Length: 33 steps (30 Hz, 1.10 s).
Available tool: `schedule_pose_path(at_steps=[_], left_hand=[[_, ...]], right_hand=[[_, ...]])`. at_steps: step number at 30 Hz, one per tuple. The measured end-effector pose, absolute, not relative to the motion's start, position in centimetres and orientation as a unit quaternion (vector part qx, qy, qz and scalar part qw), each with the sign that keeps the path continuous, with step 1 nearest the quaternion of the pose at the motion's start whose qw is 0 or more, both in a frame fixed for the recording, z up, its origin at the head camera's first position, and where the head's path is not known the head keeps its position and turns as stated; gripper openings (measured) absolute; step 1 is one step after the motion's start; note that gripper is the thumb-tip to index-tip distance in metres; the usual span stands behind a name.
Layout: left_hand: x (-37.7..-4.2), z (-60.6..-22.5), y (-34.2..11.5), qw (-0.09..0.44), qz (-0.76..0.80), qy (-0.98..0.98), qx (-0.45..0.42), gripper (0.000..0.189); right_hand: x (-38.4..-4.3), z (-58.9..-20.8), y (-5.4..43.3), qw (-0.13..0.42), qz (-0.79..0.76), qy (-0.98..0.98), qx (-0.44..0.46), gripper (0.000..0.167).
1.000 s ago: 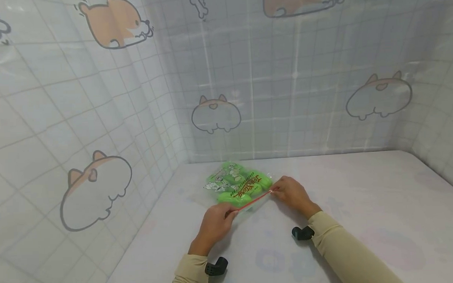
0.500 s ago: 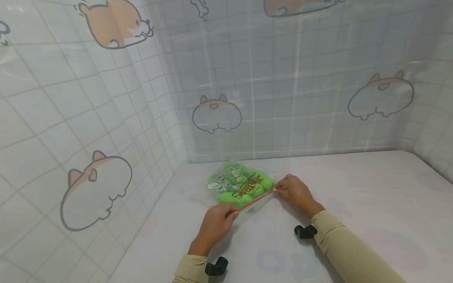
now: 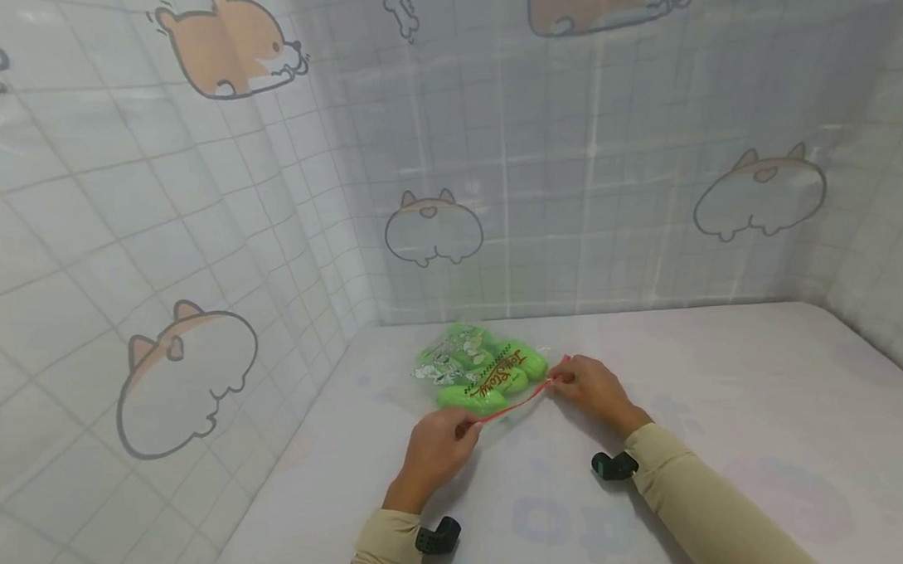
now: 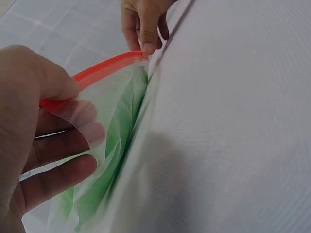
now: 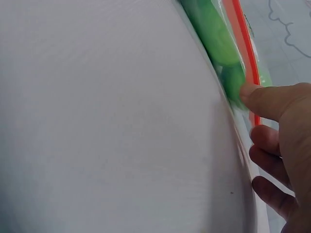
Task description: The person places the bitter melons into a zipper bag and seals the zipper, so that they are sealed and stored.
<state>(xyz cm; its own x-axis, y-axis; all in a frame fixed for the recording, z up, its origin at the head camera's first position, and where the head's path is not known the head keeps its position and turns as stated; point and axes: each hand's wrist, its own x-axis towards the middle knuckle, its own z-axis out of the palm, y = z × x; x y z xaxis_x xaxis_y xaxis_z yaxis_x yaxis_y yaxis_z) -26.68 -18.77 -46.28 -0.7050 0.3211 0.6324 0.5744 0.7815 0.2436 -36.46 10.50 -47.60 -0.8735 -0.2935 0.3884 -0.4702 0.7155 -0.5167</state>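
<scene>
A clear zip bag (image 3: 492,376) with a red seal strip (image 4: 107,68) and printed lettering lies at the back of the table, several bright green rounded things (image 5: 218,39) inside it. My left hand (image 3: 441,450) pinches the near left corner of the strip between thumb and fingers; in the left wrist view the clear film hangs over the other fingers. At the strip's other end my right hand (image 3: 591,392) pinches the red edge, thumb on the near face in the right wrist view. Between the hands the strip sags in a slight curve.
The bag lies on a pale table (image 3: 725,405) with faint printed shapes. Behind and to the left stand white grid-patterned sheets (image 3: 530,188) with cartoon dogs. A dark wrist camera (image 3: 440,535) sits below the left hand, another (image 3: 615,465) by the right sleeve.
The red strip was drawn straight and now bows slightly. A short red end now sticks up past my right fingers. Both hands have shifted a little to the right.
</scene>
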Motion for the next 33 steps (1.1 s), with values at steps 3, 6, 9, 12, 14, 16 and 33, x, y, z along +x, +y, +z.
schedule_pose_path(at_steps=[3,6,9,12,14,16,33], left_hand=[[-26.5,-46.1,-18.8,0.295,-0.211,-0.901,-0.239,0.003],[-26.5,-46.1,-18.9,0.300,-0.205,-0.901,-0.239,0.003],[-26.6,-46.2,-19.1,0.302,-0.201,-0.900,-0.242,0.004],[-26.6,-46.2,-19.2,0.299,-0.202,-0.900,-0.243,0.004],[-26.5,-46.2,-19.4,0.294,-0.205,-0.901,-0.243,0.004],[-26.4,-46.3,-19.5,0.288,-0.208,-0.903,-0.242,0.004],[-26.3,-46.4,-20.2,0.246,-0.225,-0.908,-0.255,0.004]], right_hand=[[-36.5,-47.5,10.2,0.142,0.326,-0.910,0.212,0.019],[-36.5,-47.6,10.2,0.146,0.335,-0.906,0.211,0.018],[-36.4,-47.9,10.2,0.152,0.340,-0.905,0.207,0.016],[-36.4,-48.0,10.1,0.156,0.346,-0.903,0.203,0.016],[-36.3,-47.9,10.1,0.160,0.348,-0.902,0.201,0.015],[-36.3,-47.9,10.0,0.161,0.351,-0.901,0.198,0.015],[-36.2,-48.3,11.2,0.188,0.355,-0.901,0.164,0.017]])
